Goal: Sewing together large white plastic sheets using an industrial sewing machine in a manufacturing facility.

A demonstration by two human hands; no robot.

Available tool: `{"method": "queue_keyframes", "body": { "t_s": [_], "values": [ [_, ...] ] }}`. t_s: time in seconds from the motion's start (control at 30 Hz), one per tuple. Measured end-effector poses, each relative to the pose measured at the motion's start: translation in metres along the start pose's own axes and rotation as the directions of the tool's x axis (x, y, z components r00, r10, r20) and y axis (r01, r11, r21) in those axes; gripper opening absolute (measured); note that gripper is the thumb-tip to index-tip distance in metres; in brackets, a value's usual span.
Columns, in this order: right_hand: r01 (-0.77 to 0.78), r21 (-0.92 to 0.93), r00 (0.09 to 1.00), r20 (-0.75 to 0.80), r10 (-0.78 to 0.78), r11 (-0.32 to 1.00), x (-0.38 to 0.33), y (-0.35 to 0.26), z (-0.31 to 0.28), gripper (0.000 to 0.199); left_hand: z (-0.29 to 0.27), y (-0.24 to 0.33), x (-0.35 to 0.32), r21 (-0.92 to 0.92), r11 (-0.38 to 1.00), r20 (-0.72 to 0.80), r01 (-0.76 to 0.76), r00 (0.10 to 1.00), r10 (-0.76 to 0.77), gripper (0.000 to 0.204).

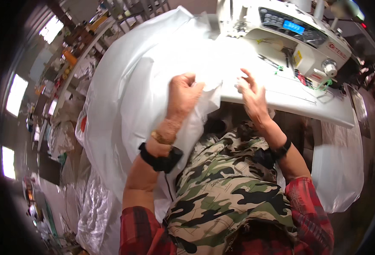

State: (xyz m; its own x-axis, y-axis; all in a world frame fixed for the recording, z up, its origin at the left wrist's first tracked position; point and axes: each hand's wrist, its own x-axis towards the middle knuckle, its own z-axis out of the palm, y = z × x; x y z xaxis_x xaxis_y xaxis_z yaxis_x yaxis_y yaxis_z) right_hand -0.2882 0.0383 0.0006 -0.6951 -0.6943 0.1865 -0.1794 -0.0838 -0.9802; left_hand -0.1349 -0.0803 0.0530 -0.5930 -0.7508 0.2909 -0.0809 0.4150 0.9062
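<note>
A large sheet of white, slightly sheer fabric spreads over the left of the sewing table and hangs down beside my lap. My left hand pinches this fabric near its right edge, thumb against curled fingers. To its right, my right hand is raised over the table's front edge with its fingers apart, and I see nothing held in it. Beyond both hands stands a white sewing machine with a lit blue display. Glare washes out the fabric near the needle area.
The white sewing table carries small tools, including dark scissors or tweezers with a green tie. A translucent plastic bag hangs below its right side. At the far left are a cluttered bench and crumpled plastic.
</note>
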Motion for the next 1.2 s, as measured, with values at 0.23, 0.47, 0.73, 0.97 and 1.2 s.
{"method": "queue_keyframes", "body": {
  "t_s": [0.23, 0.47, 0.73, 0.97, 1.2],
  "values": [
    [0.338, 0.355, 0.753, 0.453, -0.477, 0.872, 0.008, 0.021, 0.143, 0.045, -0.009, 0.055, 0.047, 0.495, 0.504, 0.526, -0.708, 0.706, 0.475, 0.011],
    [0.326, 0.163, 0.486, 0.816, -0.313, 0.931, -0.068, 0.03, 0.117, 0.029, 0.003, -0.008, -0.014, 0.605, 0.386, 0.632, -0.696, 0.715, 0.298, 0.007],
    [0.763, -0.455, 0.584, 0.79, -0.188, 0.459, 0.001, -0.025, -0.005, 0.011, 0.006, -0.058, -0.053, 0.581, 0.532, 0.357, -0.616, 0.78, 0.514, 0.013],
    [0.94, -0.185, 0.306, 0.828, -0.47, 0.287, 0.029, 0.003, -0.003, 0.02, 0.019, -0.044, -0.07, 0.636, 0.53, 0.229, -0.561, 0.793, 0.564, 0.009],
    [0.949, -0.132, 0.252, 0.86, -0.443, 0.285, 0.036, 0.015, -0.013, 0.024, 0.041, -0.032, -0.109, -0.163, 0.956, 0.604, 0.244, 0.791, -0.099, 0.048]
  ]
}}
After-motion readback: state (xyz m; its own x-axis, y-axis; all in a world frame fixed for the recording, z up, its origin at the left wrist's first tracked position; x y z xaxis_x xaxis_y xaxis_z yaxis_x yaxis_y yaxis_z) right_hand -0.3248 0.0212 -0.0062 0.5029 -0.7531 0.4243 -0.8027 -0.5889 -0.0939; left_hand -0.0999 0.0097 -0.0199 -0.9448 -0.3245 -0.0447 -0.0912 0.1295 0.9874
